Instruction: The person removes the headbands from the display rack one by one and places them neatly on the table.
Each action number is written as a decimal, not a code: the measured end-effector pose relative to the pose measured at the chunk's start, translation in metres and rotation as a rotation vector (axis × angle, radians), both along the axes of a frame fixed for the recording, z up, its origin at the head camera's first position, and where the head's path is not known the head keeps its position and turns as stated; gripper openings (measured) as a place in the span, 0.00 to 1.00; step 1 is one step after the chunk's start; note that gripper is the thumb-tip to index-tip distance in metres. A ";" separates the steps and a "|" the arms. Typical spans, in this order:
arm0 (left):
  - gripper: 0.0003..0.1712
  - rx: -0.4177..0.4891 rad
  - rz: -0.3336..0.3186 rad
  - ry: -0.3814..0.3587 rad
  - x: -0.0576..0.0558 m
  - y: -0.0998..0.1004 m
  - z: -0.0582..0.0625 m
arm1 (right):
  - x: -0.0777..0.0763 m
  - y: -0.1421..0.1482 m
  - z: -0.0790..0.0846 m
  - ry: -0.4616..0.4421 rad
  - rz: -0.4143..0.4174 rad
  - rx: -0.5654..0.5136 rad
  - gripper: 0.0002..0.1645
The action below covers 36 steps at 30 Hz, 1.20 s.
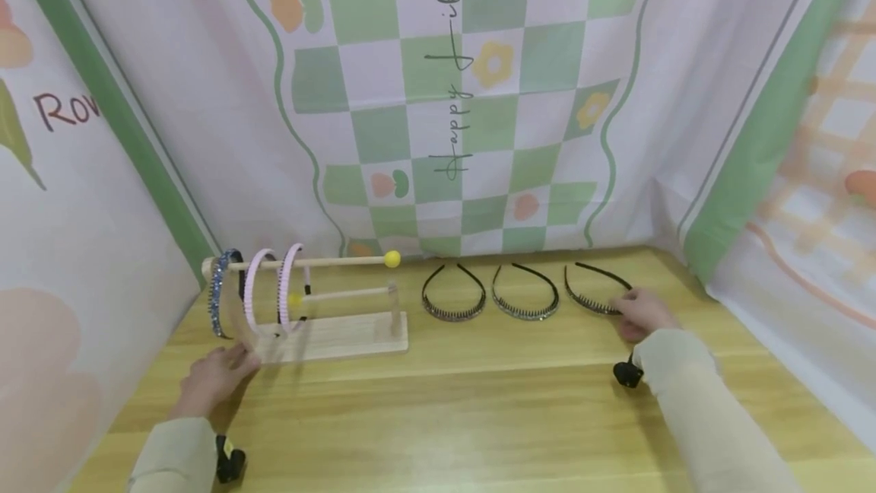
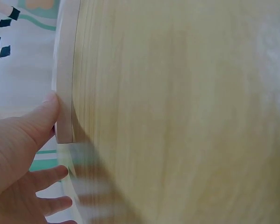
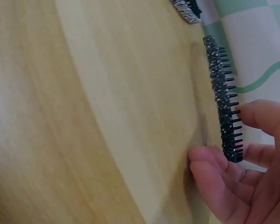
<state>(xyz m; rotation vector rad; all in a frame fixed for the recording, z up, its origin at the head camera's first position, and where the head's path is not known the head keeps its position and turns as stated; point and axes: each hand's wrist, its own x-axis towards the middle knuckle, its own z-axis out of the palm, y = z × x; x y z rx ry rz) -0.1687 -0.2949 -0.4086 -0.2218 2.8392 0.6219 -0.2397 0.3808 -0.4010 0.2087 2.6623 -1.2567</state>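
At the right of the table, my right hand (image 1: 642, 313) pinches the end of a dark glittery toothed headband (image 1: 591, 304). In the right wrist view its sparkling band (image 3: 220, 88) runs between thumb and fingers, teeth toward the wall. My left hand (image 1: 215, 379) holds the near left corner of a wooden headband stand (image 1: 342, 337). The thumb lies on the base's edge (image 2: 66, 70) in the left wrist view, with other fingers spread below. On the stand's upper rod hang a blue glittery headband (image 1: 217, 291) and two pink headbands (image 1: 250, 291).
Two more dark toothed headbands, one near the stand (image 1: 454, 316) and one in the middle (image 1: 525, 313), lie along the table's back. The stand's rod ends in a yellow ball (image 1: 392, 259). Behind hangs a green-checked cloth (image 1: 427, 135). Wooden tabletop (image 1: 438, 417) extends in front.
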 end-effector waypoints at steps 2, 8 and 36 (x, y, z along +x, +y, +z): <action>0.49 0.002 0.003 -0.001 0.000 0.001 0.000 | 0.000 -0.001 -0.002 -0.011 0.014 0.007 0.31; 0.48 0.015 0.018 -0.003 0.002 0.001 0.000 | -0.004 -0.004 -0.007 -0.017 0.014 0.026 0.30; 0.49 0.005 0.001 0.008 0.000 0.000 -0.001 | -0.002 -0.013 0.020 0.095 0.063 0.063 0.32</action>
